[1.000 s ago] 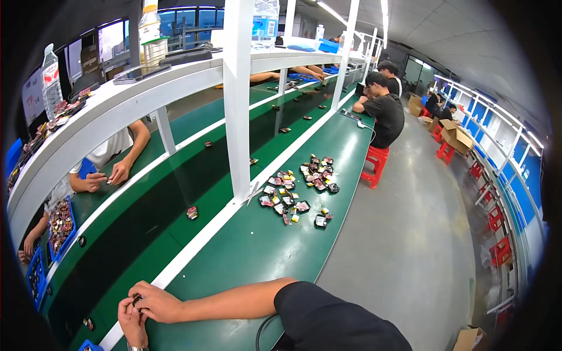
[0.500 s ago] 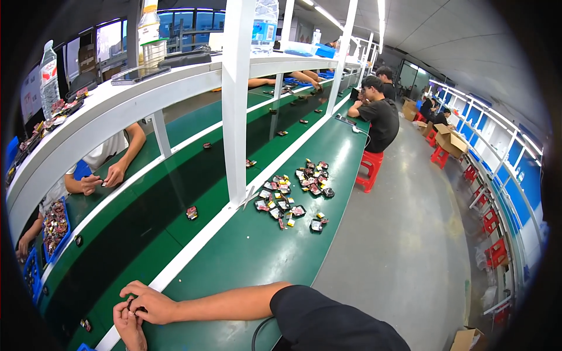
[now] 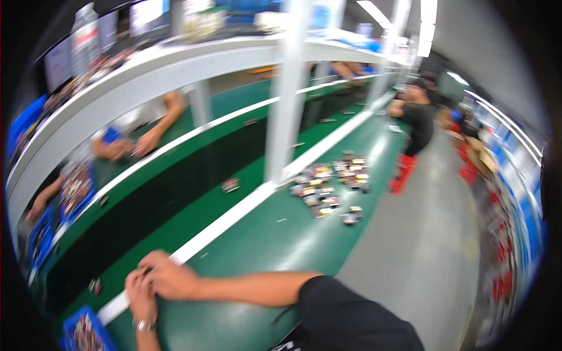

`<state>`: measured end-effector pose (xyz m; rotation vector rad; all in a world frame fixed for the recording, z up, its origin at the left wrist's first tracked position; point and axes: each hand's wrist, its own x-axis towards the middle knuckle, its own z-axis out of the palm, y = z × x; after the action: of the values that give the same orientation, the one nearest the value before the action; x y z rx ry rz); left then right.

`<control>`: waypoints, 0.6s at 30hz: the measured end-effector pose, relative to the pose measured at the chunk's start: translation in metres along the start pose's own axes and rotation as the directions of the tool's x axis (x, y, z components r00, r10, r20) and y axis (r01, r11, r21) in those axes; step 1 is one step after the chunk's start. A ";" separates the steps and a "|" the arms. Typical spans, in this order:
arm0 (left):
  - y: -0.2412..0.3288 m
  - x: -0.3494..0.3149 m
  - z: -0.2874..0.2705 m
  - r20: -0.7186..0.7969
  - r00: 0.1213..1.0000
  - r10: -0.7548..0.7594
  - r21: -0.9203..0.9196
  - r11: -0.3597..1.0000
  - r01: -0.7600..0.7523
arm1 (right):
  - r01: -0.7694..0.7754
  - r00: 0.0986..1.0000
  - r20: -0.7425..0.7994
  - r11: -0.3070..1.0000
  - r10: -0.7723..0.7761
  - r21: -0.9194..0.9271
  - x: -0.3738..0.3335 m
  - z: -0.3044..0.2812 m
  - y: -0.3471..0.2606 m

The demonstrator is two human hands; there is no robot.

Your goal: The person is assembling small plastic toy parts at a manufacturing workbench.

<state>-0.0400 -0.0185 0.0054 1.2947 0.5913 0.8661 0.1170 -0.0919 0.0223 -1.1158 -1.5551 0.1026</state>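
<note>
At the lower left, over the green bench beside a white rail, my two hands meet. My right hand [image 3: 172, 277] comes in from the right, its fingers curled round a small dark part [image 3: 147, 271]. From below, my left hand [image 3: 140, 293] closes on the same part, a metal band at its wrist. Fingers cover most of the part and motion blurs it, so its exact kind cannot be made out. Farther along the bench lies a pile of small black, red and yellow parts [image 3: 316, 188], with one cluster [image 3: 352, 215] apart on the near side.
A blue bin [image 3: 96, 319] of small parts stands left of my hands. Beyond the white rail [image 3: 216, 231] runs a dark green belt [image 3: 170, 213] with scattered parts. A white post [image 3: 285, 99] rises from the rail. Across the belt, a co-worker's hands [image 3: 132, 146] work. Red stools [image 3: 404, 172] stand right.
The view has swung left and blurred, so the bench and pile sit farther right. My hands stay together on the small part; the blue bin beside them now shows more fully.
</note>
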 end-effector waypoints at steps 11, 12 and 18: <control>-0.001 0.007 0.007 0.163 0.987 -0.008 -0.242 0.969 0.048 | 0.085 0.996 0.014 0.982 -0.084 -0.171 0.005 -0.018 -0.002; 0.000 0.007 0.006 0.169 0.986 -0.006 -0.245 0.968 0.048 | 0.089 0.996 0.017 0.980 -0.088 -0.180 0.006 -0.018 -0.003; 0.000 0.009 0.009 0.187 0.982 0.000 -0.246 0.968 0.047 | 0.083 0.997 0.012 0.980 -0.082 -0.179 0.005 -0.021 -0.002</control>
<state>-0.0275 -0.0167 0.0076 1.1207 0.3374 0.7635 0.1334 -0.0998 0.0341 -1.1895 -1.6377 -0.0933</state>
